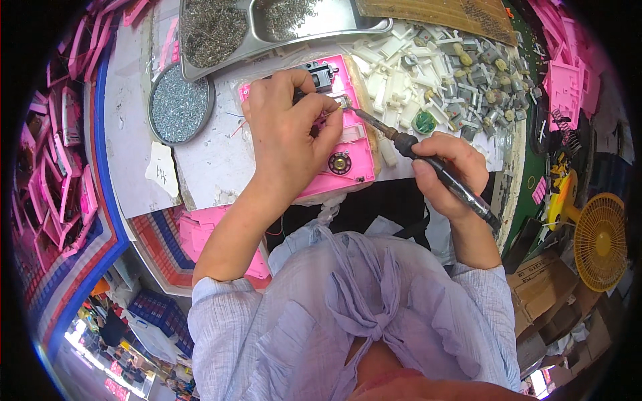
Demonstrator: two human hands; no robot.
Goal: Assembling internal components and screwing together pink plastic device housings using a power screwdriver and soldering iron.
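My right hand [457, 170] is wrapped round the dark handle of a soldering iron [405, 143]. The iron's tip points left and reaches a small part inside an open pink plastic casing [354, 175]. Over the casing's left side lies my left hand [284, 130], thumb and forefinger pinched together close to the tip; what they grip is too small to make out. A round speaker [340, 162] sits in the casing's near part, and a black-and-grey mechanism [323, 75] at its far end. Thin wires [239, 127] stick out left of my left hand.
White plastic pieces [388, 80] and small motors [491, 83] are heaped to the right, with a green coil [423, 121] beside them. A round dish of screws [180, 105] and a metal tray [224, 57] of small springs stand left and behind. A yellow fan [602, 242] is at far right.
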